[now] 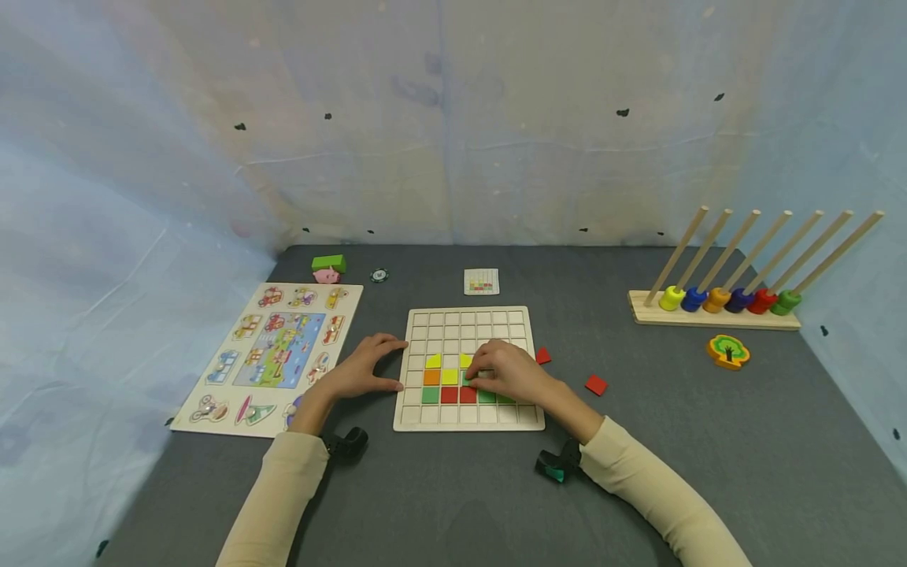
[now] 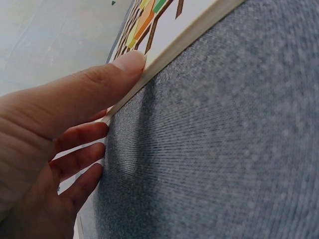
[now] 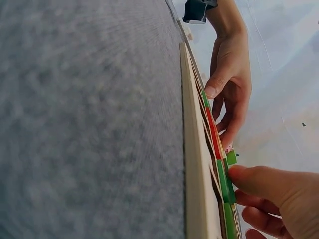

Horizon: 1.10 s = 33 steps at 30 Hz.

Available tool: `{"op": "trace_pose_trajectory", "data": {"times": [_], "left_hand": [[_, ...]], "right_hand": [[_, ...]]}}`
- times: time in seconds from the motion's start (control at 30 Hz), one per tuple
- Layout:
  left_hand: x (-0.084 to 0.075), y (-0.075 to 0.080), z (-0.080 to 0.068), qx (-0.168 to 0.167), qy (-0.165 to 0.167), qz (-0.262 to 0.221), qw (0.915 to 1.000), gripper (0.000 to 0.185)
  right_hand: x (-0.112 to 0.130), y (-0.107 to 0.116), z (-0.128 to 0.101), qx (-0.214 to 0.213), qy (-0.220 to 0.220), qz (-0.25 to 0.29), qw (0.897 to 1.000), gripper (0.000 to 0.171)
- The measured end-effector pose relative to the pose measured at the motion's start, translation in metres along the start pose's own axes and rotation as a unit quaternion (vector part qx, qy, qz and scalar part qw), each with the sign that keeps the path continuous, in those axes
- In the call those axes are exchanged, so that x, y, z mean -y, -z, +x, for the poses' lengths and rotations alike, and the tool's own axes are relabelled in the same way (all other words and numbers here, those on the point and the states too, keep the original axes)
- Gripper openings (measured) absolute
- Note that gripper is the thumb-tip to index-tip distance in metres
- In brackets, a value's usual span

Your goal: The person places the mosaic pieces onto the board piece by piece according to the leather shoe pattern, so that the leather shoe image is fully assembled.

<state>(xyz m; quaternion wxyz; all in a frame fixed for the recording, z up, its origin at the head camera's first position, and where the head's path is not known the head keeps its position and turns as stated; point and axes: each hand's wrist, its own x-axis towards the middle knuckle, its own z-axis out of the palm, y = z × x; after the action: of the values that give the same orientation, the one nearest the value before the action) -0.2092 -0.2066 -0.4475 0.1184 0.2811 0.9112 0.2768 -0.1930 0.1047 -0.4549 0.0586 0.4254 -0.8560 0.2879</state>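
- You are working at a grey table [image 1: 708, 441], with both hands on the wooden grid board [image 1: 469, 315] lying flat in front of you.
- Your left hand [image 1: 357, 370] is bracing the board's left edge: the thumb is pressing straight against the rim while the fingers [image 2: 79, 134] are lying relaxed beside it, gripping nothing.
- Your right hand [image 1: 506, 372] is resting over the board's lower middle cells, its fingers [image 3: 259, 181] curling onto a green tile [image 3: 231, 158] and pressing it among the coloured tiles already seated; whether they are pinching it cannot be told.
- Two loose red tiles [image 1: 596, 384] are lying on the table just right of your right fingers.
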Motion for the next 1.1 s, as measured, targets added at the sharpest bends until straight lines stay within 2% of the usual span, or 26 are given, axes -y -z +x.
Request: {"op": "trace_pose_trajectory", "data": {"times": [0.3,0.47,0.77,1.1], "left_hand": [[0.000,0.000,0.000,0.000,0.003,-0.002,1.0000,0.072],[-0.001,0.000,0.000,0.001,0.003,-0.001,1.0000,0.072],[-0.002,0.000,-0.001,-0.002,0.002,-0.001,1.0000,0.072],[-0.002,0.000,-0.001,-0.002,0.002,0.001,1.0000,0.072]], "right_hand": [[0.000,-0.006,0.001,-0.030,0.025,-0.023,0.999,0.005],[-0.003,-0.001,-0.001,-0.030,0.013,-0.005,0.999,0.009],[-0.016,0.032,-0.017,-0.014,-0.024,0.052,0.998,0.021],[-0.033,0.068,-0.054,-0.027,-0.068,0.025,0.997,0.026]]}}
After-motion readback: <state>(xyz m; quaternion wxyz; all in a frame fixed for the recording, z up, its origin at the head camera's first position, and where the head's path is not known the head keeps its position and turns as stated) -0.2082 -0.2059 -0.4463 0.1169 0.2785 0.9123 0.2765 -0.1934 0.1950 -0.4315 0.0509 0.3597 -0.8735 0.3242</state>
